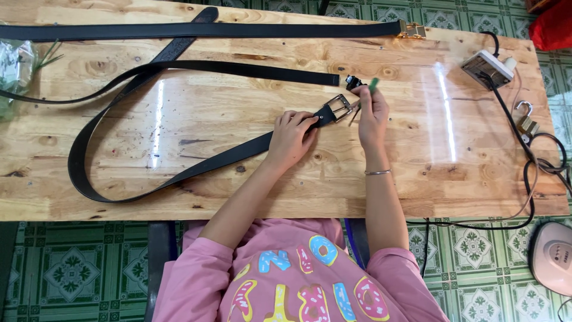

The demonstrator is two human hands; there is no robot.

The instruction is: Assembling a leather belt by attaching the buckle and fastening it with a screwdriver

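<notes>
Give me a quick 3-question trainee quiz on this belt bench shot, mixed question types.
1. True or false: the left hand presses the black belt flat on the wooden table just beside the silver buckle.
2. Multiple choice: what does the right hand hold at the buckle? A) a hammer B) a green-handled tool C) scissors
3. Short answer: what colour is the buckle on the other belt lying straight along the table's far edge?

Key: 1 true; 2 B; 3 gold.
</notes>
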